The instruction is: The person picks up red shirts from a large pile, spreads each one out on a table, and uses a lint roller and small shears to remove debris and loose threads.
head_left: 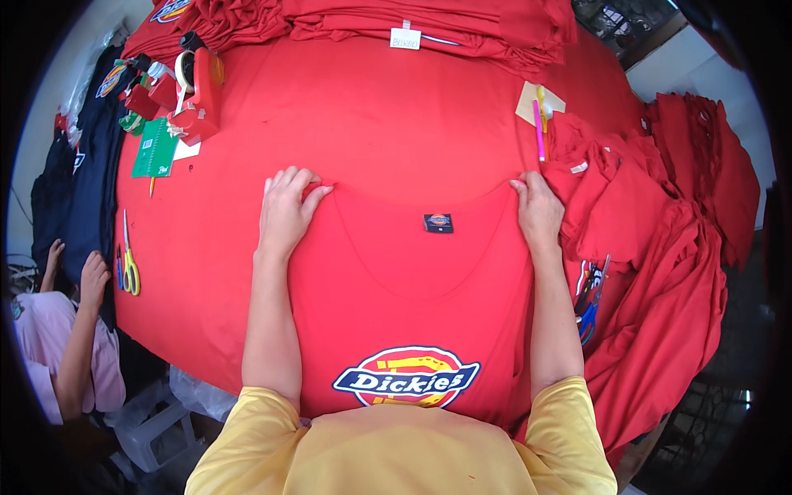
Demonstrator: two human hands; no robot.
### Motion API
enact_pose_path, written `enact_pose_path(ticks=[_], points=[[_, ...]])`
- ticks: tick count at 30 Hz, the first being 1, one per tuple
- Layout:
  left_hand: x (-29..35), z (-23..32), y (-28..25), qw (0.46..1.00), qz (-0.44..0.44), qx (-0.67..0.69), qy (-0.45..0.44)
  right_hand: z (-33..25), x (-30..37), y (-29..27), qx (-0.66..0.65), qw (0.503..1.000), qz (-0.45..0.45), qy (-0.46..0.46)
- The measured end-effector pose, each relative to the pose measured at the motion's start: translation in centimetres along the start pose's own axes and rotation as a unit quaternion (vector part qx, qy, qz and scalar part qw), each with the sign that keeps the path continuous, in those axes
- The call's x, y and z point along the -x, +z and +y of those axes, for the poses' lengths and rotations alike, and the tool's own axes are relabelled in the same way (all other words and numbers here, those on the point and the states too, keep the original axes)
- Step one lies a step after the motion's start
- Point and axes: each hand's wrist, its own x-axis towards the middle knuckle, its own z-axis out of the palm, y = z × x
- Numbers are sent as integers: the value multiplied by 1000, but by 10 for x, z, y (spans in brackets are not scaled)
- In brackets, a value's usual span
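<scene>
A red shirt with a wide scooped neck lies front up before me, its printed emblem partly covered by my body. At its left shoulder edge, my left hand pinches the cloth between thumb and fingers. My right hand pinches the opposite shoulder edge, so the neckline stretches between both hands. A small dark neck label shows inside the back of the collar. The shirt's lower part is hidden beneath me.
Yellow-handled scissors, a green notebook and a red tape dispenser are on the left. Red garments heap at right, with blue-handled scissors. Folded red shirts line the far edge. Another person's hand is at left.
</scene>
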Motion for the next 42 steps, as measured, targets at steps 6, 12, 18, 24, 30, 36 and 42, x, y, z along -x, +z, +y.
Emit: enact_pose_path(ticks=[6, 12, 18, 24, 30, 36, 42], points=[[-8, 12, -5, 993, -56, 75, -72, -8, -3, 7, 12, 996, 55, -64], [-16, 12, -5, 994, -57, 62, -75, -10, -7, 2, -8, 998, 36, -44], [65, 30, -67, 983, 34, 137, -119, -45, 58, -82, -119, 979, 167, -3], [227, 52, -126, 955, -168, 111, -219, -58, 248, -157, -171, 946, -196, 192], [243, 62, -127, 976, -94, 75, -182, -57, 281, -153, -218, 947, -113, 209], [255, 63, -116, 869, -10, 386, -309, -28, 268, -172, -172, 918, -217, 285], [243, 54, -139, 920, -227, 145, -283, -36, 273, -165, 68, 976, -121, 167]])
